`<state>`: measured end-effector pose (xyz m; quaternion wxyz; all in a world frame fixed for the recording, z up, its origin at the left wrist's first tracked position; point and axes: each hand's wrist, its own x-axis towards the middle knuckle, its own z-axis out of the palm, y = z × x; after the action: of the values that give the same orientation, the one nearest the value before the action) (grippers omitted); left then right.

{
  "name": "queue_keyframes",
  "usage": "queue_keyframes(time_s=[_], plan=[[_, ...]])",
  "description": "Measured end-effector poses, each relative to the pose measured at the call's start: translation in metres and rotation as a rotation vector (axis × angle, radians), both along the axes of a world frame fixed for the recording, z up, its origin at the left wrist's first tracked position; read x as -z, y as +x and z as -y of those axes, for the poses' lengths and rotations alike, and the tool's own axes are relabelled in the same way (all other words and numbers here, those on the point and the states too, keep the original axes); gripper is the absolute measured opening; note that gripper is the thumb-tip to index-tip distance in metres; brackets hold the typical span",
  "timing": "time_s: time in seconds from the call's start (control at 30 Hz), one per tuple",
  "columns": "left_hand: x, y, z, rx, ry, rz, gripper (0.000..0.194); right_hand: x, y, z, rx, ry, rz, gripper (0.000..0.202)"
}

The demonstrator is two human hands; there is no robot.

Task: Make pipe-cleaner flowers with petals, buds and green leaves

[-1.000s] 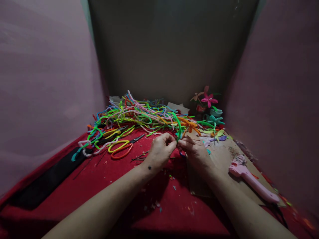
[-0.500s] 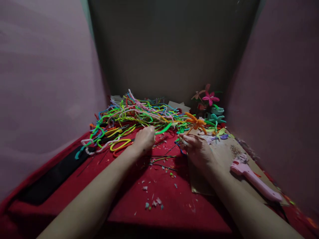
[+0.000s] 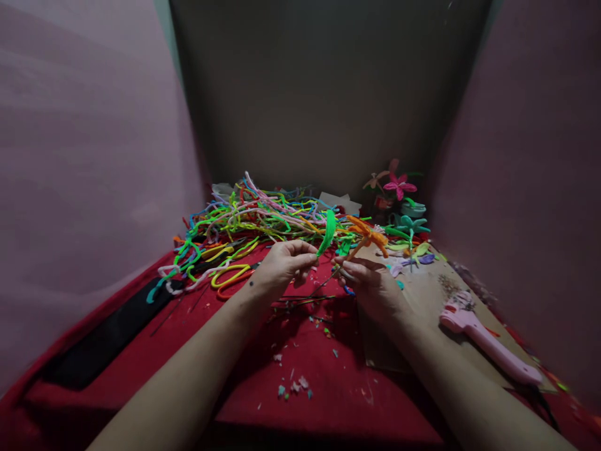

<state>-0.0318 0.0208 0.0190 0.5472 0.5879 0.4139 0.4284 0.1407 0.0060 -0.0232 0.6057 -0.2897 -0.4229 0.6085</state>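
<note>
Between the thumb and fingers of my left hand (image 3: 288, 264) is the lower end of a green fuzzy leaf (image 3: 328, 232), which stands upright. Close to its right, my right hand (image 3: 369, 279) pinches the stem of an orange fuzzy flower (image 3: 369, 234). The flower tilts above my fingers, and a thin dark wire runs down to the left from them. The leaf and the orange stem are near each other with a small gap between them.
Behind my hands lies a heap of coloured pipe cleaners (image 3: 267, 213). Yellow-handled scissors (image 3: 231, 275) and a black strip (image 3: 110, 335) are at the left. A pink glue gun (image 3: 488, 344) rests on a board (image 3: 422, 307) at the right. Finished flowers (image 3: 400, 186) stand at the back.
My left hand has turned and moved slightly right, and the green leaf has swung from lying sideways to upright. The orange flower tilts a little more. The whole view has shifted slightly.
</note>
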Motion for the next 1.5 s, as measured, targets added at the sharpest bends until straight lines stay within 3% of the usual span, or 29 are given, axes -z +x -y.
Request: queue_keyframes(time_s=[0.13, 0.3, 0.43, 0.63, 0.8, 1.03, 1.17, 1.33, 1.5], plan=[[0.002, 0.011, 0.007, -0.038, 0.093, -0.027, 0.012, 0.002, -0.001, -0.001, 0.061, -0.036, -0.001, 0.012], [0.010, 0.027, 0.014, -0.129, 0.218, -0.052, 0.010, 0.006, -0.001, -0.001, 0.104, 0.054, 0.093, 0.008], [0.017, 0.034, 0.017, -0.149, 0.236, -0.060, 0.007, 0.007, -0.002, -0.001, 0.127, 0.074, 0.146, 0.008], [0.022, 0.043, 0.025, -0.099, 0.117, 0.007, 0.005, 0.007, -0.003, 0.002, 0.091, 0.033, 0.152, 0.011], [0.031, 0.044, 0.027, -0.167, 0.287, -0.132, 0.007, 0.009, -0.002, 0.002, 0.130, 0.062, 0.227, 0.016], [0.042, 0.041, 0.027, -0.234, 0.688, -0.465, 0.008, 0.006, -0.004, 0.005, 0.153, 0.024, 0.191, 0.012], [0.046, 0.039, 0.022, -0.284, 0.776, -0.515, 0.008, 0.001, -0.007, 0.008, 0.201, 0.073, 0.309, 0.015], [0.044, 0.038, 0.022, -0.278, 0.749, -0.506, 0.011, -0.001, -0.009, 0.009, 0.229, 0.123, 0.352, 0.017], [0.036, 0.037, 0.024, -0.260, 0.567, -0.321, 0.008, -0.004, -0.011, 0.012, 0.196, 0.095, 0.317, 0.012]])
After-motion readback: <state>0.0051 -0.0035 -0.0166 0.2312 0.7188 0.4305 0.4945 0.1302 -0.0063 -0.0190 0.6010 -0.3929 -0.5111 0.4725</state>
